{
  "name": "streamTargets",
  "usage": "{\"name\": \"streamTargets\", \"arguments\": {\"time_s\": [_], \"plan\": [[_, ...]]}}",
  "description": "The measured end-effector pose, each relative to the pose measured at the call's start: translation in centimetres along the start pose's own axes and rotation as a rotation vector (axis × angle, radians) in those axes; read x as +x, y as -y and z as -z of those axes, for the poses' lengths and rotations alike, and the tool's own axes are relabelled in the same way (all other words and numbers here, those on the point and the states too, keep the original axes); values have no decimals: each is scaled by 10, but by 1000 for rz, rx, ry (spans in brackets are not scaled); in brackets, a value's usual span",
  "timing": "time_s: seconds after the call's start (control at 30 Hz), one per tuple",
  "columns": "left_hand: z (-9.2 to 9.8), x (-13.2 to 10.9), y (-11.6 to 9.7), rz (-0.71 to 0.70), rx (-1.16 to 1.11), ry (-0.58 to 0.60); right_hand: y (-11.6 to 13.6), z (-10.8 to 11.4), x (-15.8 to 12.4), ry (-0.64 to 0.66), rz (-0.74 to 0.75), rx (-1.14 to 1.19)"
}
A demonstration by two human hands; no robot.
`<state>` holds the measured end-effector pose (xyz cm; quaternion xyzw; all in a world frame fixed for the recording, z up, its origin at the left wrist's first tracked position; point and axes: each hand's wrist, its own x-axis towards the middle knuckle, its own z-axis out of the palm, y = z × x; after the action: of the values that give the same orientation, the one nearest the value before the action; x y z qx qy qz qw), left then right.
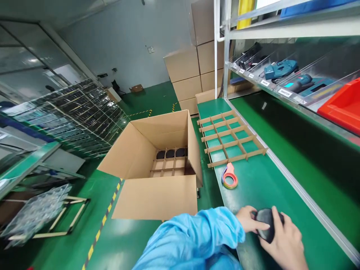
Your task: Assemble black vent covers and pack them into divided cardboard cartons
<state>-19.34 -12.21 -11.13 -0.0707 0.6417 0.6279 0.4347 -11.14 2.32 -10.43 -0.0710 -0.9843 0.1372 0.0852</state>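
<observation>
Both hands grip a black rounded object (265, 220) over the green bench (267, 191); its exact kind I cannot make out. My left hand (249, 219), below a blue sleeve, is closed on its left side, with the thumb across it. From the right, my right hand (289, 238) wraps its fingers round the same object. A tape roll in an orange-red holder (230, 176) lies on the bench beyond the hands. In the open carton (157, 202) stands a cardboard divider (163, 168), with several black round objects (170, 153) in its far row of cells.
Another cardboard divider grid (232, 137) lies on the bench, overhanging its left edge. A shelf with tool bins (278, 90) and a red bin (344, 103) rises at right. Stacked cartons (185, 71) stand at the back. A wire rack (84, 108) is on the left.
</observation>
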Motion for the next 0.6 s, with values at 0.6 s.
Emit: {"name": "streamTargets", "arguments": {"time_s": [0.6], "plan": [[363, -166, -25, -209, -408, -878, 96, -134, -15, 2, -283, 184]]}}
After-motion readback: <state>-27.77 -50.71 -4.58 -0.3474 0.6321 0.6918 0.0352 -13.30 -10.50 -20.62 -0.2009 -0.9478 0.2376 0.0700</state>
